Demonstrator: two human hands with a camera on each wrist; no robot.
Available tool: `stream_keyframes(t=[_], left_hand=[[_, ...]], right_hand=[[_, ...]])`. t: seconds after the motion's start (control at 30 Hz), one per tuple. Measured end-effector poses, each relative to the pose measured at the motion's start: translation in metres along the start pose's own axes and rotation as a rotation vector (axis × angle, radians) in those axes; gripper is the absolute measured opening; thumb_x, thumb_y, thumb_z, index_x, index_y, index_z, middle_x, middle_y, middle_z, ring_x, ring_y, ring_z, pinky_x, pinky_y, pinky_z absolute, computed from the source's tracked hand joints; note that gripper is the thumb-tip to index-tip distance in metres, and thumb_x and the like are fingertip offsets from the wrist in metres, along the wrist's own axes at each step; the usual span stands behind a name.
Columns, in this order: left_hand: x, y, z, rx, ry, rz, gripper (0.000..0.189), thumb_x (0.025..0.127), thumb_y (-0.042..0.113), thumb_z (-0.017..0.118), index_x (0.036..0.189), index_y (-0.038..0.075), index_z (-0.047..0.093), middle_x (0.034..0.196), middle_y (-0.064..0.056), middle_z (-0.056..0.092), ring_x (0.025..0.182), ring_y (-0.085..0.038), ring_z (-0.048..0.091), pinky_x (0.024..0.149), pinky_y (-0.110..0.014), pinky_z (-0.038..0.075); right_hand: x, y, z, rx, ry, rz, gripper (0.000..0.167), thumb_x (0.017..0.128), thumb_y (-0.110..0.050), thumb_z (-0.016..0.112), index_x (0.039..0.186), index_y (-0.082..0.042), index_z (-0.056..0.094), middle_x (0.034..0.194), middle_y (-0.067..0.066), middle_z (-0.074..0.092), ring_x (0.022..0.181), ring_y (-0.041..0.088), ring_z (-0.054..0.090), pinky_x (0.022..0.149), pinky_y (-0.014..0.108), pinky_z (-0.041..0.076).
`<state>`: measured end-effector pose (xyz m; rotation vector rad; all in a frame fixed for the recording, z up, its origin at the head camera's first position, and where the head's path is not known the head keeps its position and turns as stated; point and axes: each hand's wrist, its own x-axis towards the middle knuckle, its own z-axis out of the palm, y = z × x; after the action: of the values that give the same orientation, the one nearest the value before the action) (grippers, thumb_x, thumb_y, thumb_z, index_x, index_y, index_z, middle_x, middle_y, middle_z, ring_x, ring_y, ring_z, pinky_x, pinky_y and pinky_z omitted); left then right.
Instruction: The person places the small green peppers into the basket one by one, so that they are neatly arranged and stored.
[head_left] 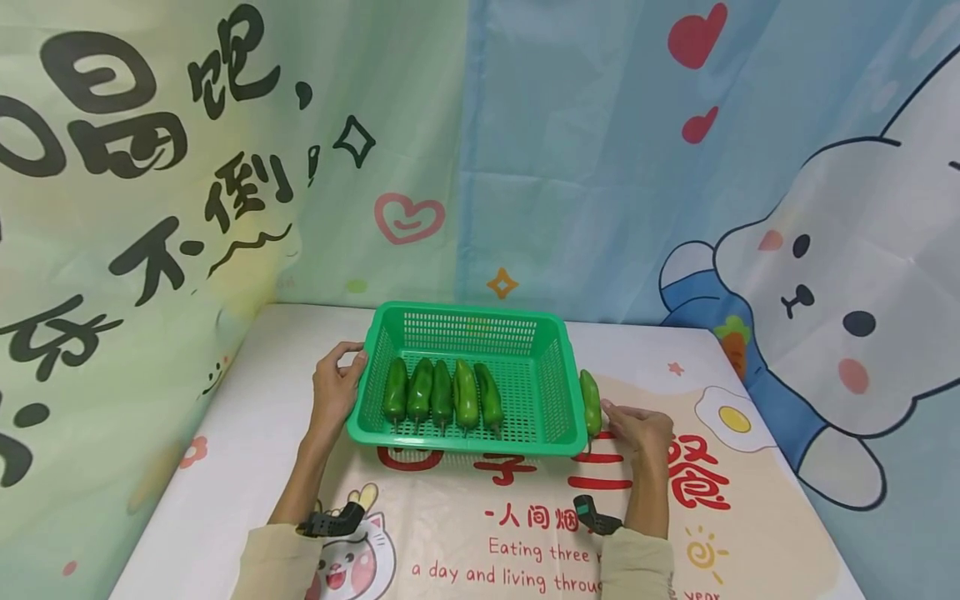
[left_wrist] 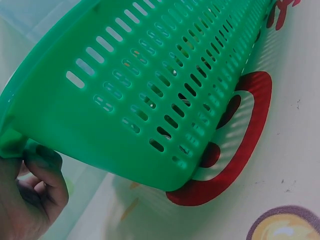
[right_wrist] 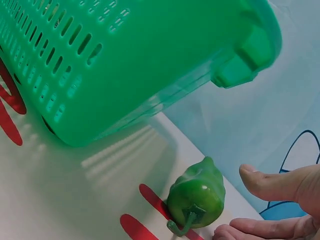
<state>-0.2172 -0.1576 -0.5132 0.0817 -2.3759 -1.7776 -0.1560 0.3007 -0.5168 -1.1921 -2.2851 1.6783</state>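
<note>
A green plastic basket (head_left: 472, 450) with slotted walls stands on the table. Several green peppers (head_left: 466, 396) lie side by side within its left half. My left hand (head_left: 336, 385) is at the basket's left end, its curled fingers gripping the rim, as the left wrist view shows close up. Outside the right end, another green pepper (head_left: 591, 402) rests on the tablecloth, its stem toward me. Right beside that pepper is my right hand (head_left: 641, 427); in the right wrist view its thumb (right_wrist: 267, 185) and fingers are spread apart, with nothing held between them.
The tablecloth (head_left: 450, 517) carries red lettering and cartoon prints, including a fried egg at the right. Behind the table hangs a printed curtain (head_left: 555, 167), which also runs along both sides. Dark straps circle both wrists.
</note>
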Motion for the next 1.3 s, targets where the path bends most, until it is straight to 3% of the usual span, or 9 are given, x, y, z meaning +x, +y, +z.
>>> stream_keyframes(t=[0.13,0.27,0.4,0.53,0.67,0.97,1.1,1.2,1.3], left_hand=[[-0.001,0.000,0.000,-0.002,-0.003,0.002,0.032,0.115,0.023,0.057,0.138,0.003,0.068,0.088,-0.030,0.080,0.054,-0.003,0.068,0.054,-0.023,0.055],[-0.002,0.000,-0.001,-0.001,-0.004,0.002,0.033,0.115,0.023,0.057,0.138,0.003,0.068,0.088,-0.029,0.080,0.054,-0.003,0.068,0.054,-0.023,0.055],[-0.002,0.001,-0.001,-0.003,0.000,0.003,0.032,0.115,0.023,0.057,0.138,0.003,0.069,0.090,-0.030,0.080,0.055,-0.003,0.068,0.055,-0.022,0.055],[-0.001,0.001,-0.001,-0.004,-0.003,0.008,0.033,0.115,0.022,0.057,0.138,0.002,0.068,0.092,-0.031,0.080,0.056,-0.002,0.068,0.055,-0.022,0.055],[0.000,0.000,0.000,-0.001,-0.003,0.007,0.032,0.115,0.021,0.057,0.139,0.002,0.068,0.091,-0.030,0.080,0.056,-0.002,0.068,0.055,-0.023,0.055],[0.000,0.000,0.000,-0.014,0.000,0.010,0.031,0.115,0.021,0.058,0.137,0.003,0.069,0.090,-0.031,0.079,0.054,-0.003,0.068,0.054,-0.023,0.054],[0.000,0.000,0.000,-0.013,-0.002,0.012,0.032,0.115,0.022,0.058,0.138,0.003,0.069,0.090,-0.031,0.079,0.054,-0.003,0.068,0.054,-0.023,0.055],[-0.001,0.000,-0.001,-0.005,-0.001,0.011,0.032,0.115,0.022,0.057,0.138,0.003,0.069,0.090,-0.031,0.079,0.054,-0.003,0.068,0.054,-0.023,0.055],[-0.001,-0.001,-0.001,-0.001,0.002,0.008,0.031,0.115,0.021,0.057,0.138,0.003,0.069,0.089,-0.031,0.079,0.054,-0.003,0.068,0.054,-0.023,0.055]], right_hand=[[-0.002,-0.003,0.004,-0.003,-0.017,-0.006,0.057,0.097,-0.031,0.085,0.135,0.010,0.070,0.141,0.033,0.069,0.128,0.048,0.068,0.125,0.061,0.043],[-0.002,-0.004,0.007,-0.002,-0.037,-0.021,0.055,0.098,-0.028,0.084,0.135,0.011,0.070,0.139,0.034,0.068,0.123,0.046,0.070,0.122,0.055,0.050],[-0.001,-0.004,0.011,-0.021,-0.035,-0.042,0.052,0.097,-0.025,0.084,0.131,0.012,0.071,0.133,0.033,0.070,0.108,0.038,0.074,0.096,0.036,0.063],[-0.001,-0.005,0.013,-0.028,-0.025,-0.057,0.050,0.097,-0.024,0.085,0.128,0.013,0.072,0.128,0.032,0.071,0.100,0.031,0.071,0.071,0.021,0.057],[-0.003,-0.006,0.015,-0.034,-0.028,-0.066,0.049,0.097,-0.024,0.085,0.127,0.013,0.073,0.129,0.033,0.069,0.101,0.032,0.071,0.076,0.023,0.058],[-0.009,-0.010,0.021,-0.100,-0.017,-0.131,0.041,0.099,-0.017,0.081,0.125,0.013,0.073,0.129,0.036,0.069,0.096,0.035,0.075,0.095,0.045,0.066],[-0.009,-0.008,0.024,-0.088,0.002,-0.160,0.038,0.098,-0.012,0.081,0.123,0.014,0.073,0.124,0.037,0.069,0.088,0.033,0.075,0.080,0.037,0.066],[-0.010,-0.008,0.027,-0.088,0.018,-0.171,0.036,0.097,-0.009,0.081,0.121,0.016,0.072,0.119,0.037,0.069,0.085,0.032,0.073,0.067,0.028,0.060],[-0.009,-0.007,0.029,-0.100,0.026,-0.173,0.034,0.096,-0.007,0.081,0.120,0.016,0.073,0.118,0.037,0.069,0.083,0.032,0.073,0.062,0.024,0.056]])
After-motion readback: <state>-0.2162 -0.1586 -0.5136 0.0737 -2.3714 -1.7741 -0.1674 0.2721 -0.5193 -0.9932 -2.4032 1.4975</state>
